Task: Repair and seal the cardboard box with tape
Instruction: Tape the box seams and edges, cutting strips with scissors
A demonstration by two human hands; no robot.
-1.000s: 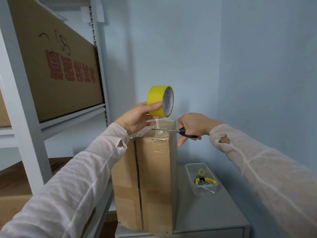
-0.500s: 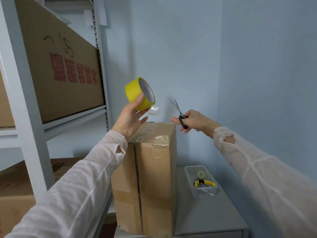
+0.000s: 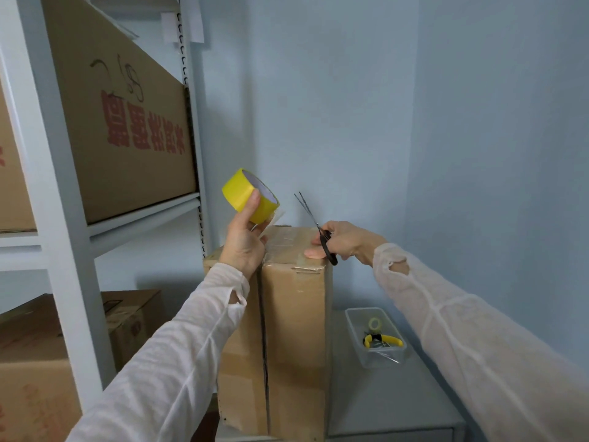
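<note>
The left hand (image 3: 243, 247) grips the yellow roll (image 3: 247, 196), raised just above the box's top left edge, with a short loose tail of clear tape hanging from it. The right hand (image 3: 345, 242) is curled round the scissors (image 3: 314, 220), blades up and slightly parted, while a fingertip (image 3: 314, 253) presses on the box top near its near edge.

The box (image 3: 296, 314) stands on end on the grey cabinet (image 3: 382, 406), against the rack (image 3: 63, 218). A clear strip (image 3: 287, 247) already lies across its top and folds over the near edge, so that end looks sealed and is likely being smoothed down. The long seam (image 3: 263, 330) down the near face still gapes dark between old patches; it probably needs taping next. A tub (image 3: 352, 327) holding pliers (image 3: 382, 340) sits to the right.
</note>
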